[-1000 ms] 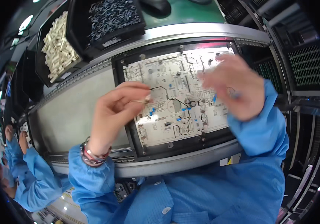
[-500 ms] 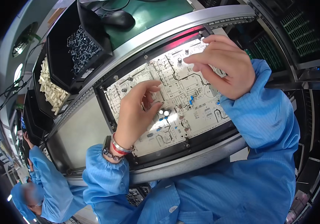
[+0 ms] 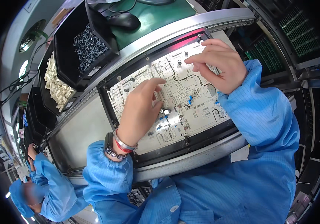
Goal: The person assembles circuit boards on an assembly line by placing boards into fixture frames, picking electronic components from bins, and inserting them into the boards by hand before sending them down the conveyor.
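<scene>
Circuit board (image 3: 201, 121), white and printed, lies beneath the fingers of both hands, set in a black frame (image 3: 204, 138). On the left hand (image 3: 142, 100), thumb and forefinger are spread in an open curve, the other fingers curled; I cannot tell whether they touch the board. A white-topped component (image 3: 166, 111) stands just beside that thumb. On the right hand (image 3: 219, 65), the fingers are bent, forefinger reaching past the thumb; whether they pinch anything, I cannot tell. Just beside that forefinger's tip stands a dark capacitor (image 3: 179, 62). Blue components (image 3: 190, 100) sit between the two hands. Farther off, beyond the left fingers, are dark parts (image 3: 89, 46), cream pieces (image 3: 57, 89) and a black mouse (image 3: 125, 21).
</scene>
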Demonstrator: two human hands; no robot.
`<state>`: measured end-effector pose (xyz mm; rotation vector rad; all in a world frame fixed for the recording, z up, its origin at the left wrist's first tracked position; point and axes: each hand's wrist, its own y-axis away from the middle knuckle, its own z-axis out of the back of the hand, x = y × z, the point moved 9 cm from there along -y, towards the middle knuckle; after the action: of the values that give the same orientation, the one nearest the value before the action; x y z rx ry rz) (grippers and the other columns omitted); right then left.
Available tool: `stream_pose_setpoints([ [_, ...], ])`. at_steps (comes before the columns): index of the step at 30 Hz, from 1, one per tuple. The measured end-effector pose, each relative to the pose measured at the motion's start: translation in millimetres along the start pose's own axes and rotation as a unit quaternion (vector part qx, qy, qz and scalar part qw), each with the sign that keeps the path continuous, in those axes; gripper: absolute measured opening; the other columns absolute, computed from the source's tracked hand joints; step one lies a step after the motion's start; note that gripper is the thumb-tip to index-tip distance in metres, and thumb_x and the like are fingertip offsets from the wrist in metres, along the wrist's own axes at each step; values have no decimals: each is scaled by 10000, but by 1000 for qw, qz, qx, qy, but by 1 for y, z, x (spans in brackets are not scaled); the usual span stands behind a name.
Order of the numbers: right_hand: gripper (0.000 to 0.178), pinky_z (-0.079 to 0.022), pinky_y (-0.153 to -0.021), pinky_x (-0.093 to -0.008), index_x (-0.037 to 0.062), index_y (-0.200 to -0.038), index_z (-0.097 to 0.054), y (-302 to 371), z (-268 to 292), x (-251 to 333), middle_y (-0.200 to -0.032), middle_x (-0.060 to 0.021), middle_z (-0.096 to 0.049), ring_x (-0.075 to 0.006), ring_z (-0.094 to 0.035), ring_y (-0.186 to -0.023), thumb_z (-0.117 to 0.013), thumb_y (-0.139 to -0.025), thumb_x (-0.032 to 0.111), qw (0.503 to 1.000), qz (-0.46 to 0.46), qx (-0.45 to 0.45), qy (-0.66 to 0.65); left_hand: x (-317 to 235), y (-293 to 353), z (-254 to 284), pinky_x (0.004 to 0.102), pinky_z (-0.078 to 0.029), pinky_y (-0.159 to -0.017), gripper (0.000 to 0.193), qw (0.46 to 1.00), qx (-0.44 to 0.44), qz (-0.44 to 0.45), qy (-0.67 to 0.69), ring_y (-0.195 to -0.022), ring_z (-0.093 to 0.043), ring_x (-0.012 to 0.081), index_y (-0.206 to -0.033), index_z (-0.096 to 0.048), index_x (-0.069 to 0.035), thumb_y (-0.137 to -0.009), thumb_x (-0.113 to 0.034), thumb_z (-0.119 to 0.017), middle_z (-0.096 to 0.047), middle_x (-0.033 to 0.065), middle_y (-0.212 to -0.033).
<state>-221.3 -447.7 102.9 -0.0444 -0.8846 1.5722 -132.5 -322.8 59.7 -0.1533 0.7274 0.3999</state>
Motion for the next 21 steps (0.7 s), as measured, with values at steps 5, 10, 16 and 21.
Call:
stream_pose_setpoints([
  [5, 217, -416, -926, -413, 34, -926, -671, 0, 0, -2, -702, -52, -642, -193, -624, -692, -553, -764, -50, 1000, -10, -7, -10, -15, -4, -1, 390, -472, -703, 304, 993, -11, -97, -61, -786, -565, 335, -948, -560, -20, -664, 64, -632, -566, 150, -863],
  [10, 195, -414, -923, -402, 18, -934, -668, -8, 9, 0, -706, -60, -644, -194, -622, -708, -546, -794, -42, 999, -17, -23, -24, -4, 5, 3, 367, -476, -706, 134, 991, 14, -120, -58, -805, -572, 318, -808, -591, 3, -682, 32, -630, -572, 127, -830],
  [16, 190, -463, -683, -292, -1, -935, -663, -61, 31, 70, -728, -98, -640, -195, -602, -730, -558, -787, -57, 991, -9, -2, -132, -10, 24, 12, 383, -469, -774, 211, 986, 51, -157, -2, -859, -573, 319, -951, -601, 15, -741, 33, -584, -599, 134, -910],
  [21, 256, -460, -764, -359, 3, -1004, -630, -132, -50, 136, -928, -133, -625, -271, -582, -861, -548, -766, -46, 969, 211, 41, -124, -7, 58, 77, 392, -470, -731, 169, 974, -126, -190, 8, -799, -570, 299, -893, -592, -22, -743, 33, -539, -584, 123, -849],
])
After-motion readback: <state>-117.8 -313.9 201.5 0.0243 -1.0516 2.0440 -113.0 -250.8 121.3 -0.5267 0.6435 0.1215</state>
